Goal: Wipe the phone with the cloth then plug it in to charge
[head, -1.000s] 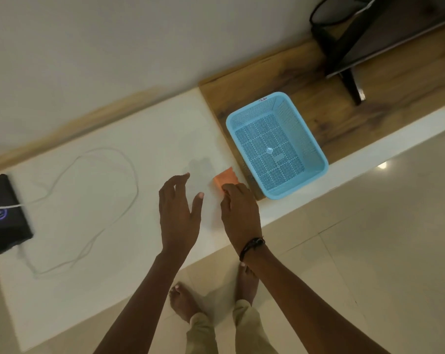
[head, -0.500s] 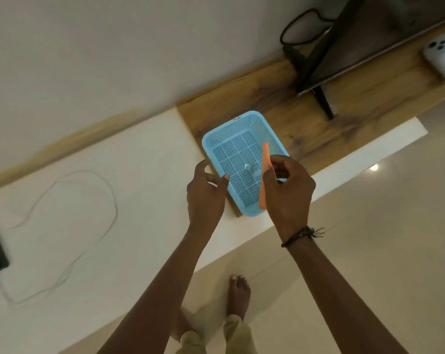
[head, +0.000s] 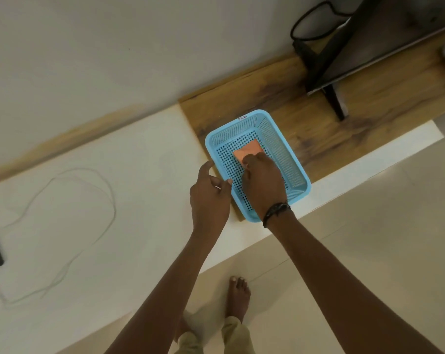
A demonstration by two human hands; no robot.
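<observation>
Basket: light blue perforated plastic basket (head: 296, 172), rectangular, at the centre of the view, standing on the brown wooden board (head: 318, 129) with its near corner over the white worktop (head: 139, 200).
Board: runs from the basket toward 2 o'clock, along the pale wall (head: 114, 47).
Screen: dark flat screen on a black stand (head: 336, 103), at 2 o'clock.
Cable loop: black, at 1 o'clock, against the wall.
Floor: beige tiles (head: 369, 251), from 3 to 6 o'clock.
</observation>
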